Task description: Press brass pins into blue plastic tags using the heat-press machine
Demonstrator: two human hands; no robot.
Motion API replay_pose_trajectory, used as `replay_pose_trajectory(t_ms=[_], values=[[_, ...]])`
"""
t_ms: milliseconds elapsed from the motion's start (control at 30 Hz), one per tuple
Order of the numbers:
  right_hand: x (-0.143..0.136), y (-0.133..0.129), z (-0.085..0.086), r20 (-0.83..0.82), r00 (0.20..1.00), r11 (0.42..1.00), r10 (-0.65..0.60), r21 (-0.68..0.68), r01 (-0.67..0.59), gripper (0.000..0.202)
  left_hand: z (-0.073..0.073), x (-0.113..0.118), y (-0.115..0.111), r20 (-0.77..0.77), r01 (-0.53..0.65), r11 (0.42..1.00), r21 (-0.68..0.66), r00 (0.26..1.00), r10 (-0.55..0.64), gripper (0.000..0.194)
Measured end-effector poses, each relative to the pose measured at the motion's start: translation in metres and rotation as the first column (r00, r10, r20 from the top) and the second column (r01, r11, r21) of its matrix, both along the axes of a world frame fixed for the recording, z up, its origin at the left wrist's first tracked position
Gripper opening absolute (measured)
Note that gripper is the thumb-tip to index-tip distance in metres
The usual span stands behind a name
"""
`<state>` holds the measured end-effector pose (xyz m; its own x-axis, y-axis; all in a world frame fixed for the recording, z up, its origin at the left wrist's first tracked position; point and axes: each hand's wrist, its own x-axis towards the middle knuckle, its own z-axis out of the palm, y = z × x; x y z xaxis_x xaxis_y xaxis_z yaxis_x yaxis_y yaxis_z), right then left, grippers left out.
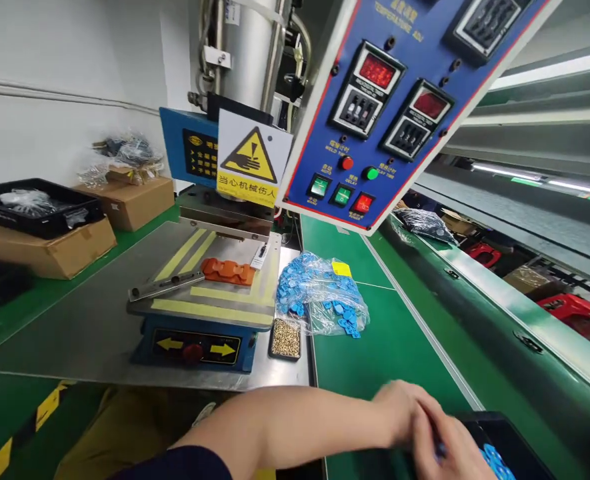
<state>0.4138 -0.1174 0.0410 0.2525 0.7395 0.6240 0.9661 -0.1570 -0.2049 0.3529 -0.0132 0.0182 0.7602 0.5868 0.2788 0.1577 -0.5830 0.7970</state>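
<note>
My left arm, in a dark blue sleeve, reaches across to the lower right, where my left hand (399, 410) meets my right hand (452, 450). The two hands overlap and are slightly blurred. My left fingers are mostly hidden behind the right hand. The right fingers curl inward, and a small dark-bluish patch shows between them, too unclear to name. Beneath and beside the hands is a black tray (512, 427) with blue plastic pieces (497, 461) in it, cut off by the bottom edge.
A press bears an orange fixture (228, 271) on its metal plate (175, 250). Right of it lie a clear bag of blue pieces (322, 293) and a small tray of brass-coloured parts (285, 339). A blue control panel (355, 160) overhangs. Cardboard boxes (129, 203) stand left.
</note>
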Motion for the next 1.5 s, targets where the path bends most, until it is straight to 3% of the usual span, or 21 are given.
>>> replay_pose_trajectory(t_ms=[100,200,300,400,500,633,767,933,1100,1300,1500], values=[[-0.034,0.065,-0.006,-0.033,0.999,0.996,0.033,-0.085,-0.036,0.038,-0.020,-0.051,0.032,0.043,-0.203,0.979,-0.028,0.978,0.204,0.021],[-0.043,0.127,-0.016,-0.074,0.991,0.941,-0.116,-0.328,0.085,0.037,-0.033,-0.095,0.072,0.044,-0.469,0.882,-0.053,0.881,0.471,0.020],[-0.040,0.160,-0.034,-0.070,0.984,0.882,-0.163,-0.457,0.113,0.036,-0.037,-0.118,0.108,-0.087,-0.548,0.834,0.061,0.830,0.552,0.027],[-0.037,0.169,-0.053,-0.050,0.986,0.887,-0.160,-0.445,0.122,0.039,-0.035,-0.113,0.133,-0.170,-0.520,0.840,0.158,0.823,0.542,0.031],[-0.037,0.169,-0.065,-0.009,0.990,0.914,-0.141,-0.384,0.127,0.037,-0.032,-0.093,0.146,-0.190,-0.461,0.867,0.189,0.849,0.493,0.032],[-0.037,0.173,-0.069,0.032,0.992,0.941,-0.120,-0.316,0.124,0.031,-0.028,-0.068,0.155,-0.249,-0.380,0.903,0.199,0.872,0.421,0.028],[-0.036,0.179,-0.070,0.044,0.996,0.945,-0.083,-0.312,0.093,0.026,-0.028,-0.064,0.162,-0.257,-0.373,0.914,0.158,0.879,0.402,0.021],[-0.036,0.180,-0.074,0.084,0.996,0.975,-0.026,-0.220,0.044,0.023,-0.035,-0.075,0.160,-0.156,-0.487,0.873,0.031,0.860,0.485,0.026],[-0.038,0.179,-0.075,0.071,0.997,0.971,0.033,-0.240,-0.015,0.021,-0.041,-0.087,0.136,-0.052,-0.543,0.826,-0.152,0.839,0.542,0.023],[-0.036,0.178,-0.074,0.003,0.997,0.968,0.076,-0.242,-0.073,0.021,-0.032,-0.119,0.096,0.184,-0.369,0.812,-0.452,0.853,0.489,0.022],[-0.024,0.174,-0.079,-0.041,0.983,0.970,0.180,-0.158,-0.185,0.029,-0.012,-0.194,0.055,0.233,-0.268,0.800,-0.537,0.864,0.446,0.011]])
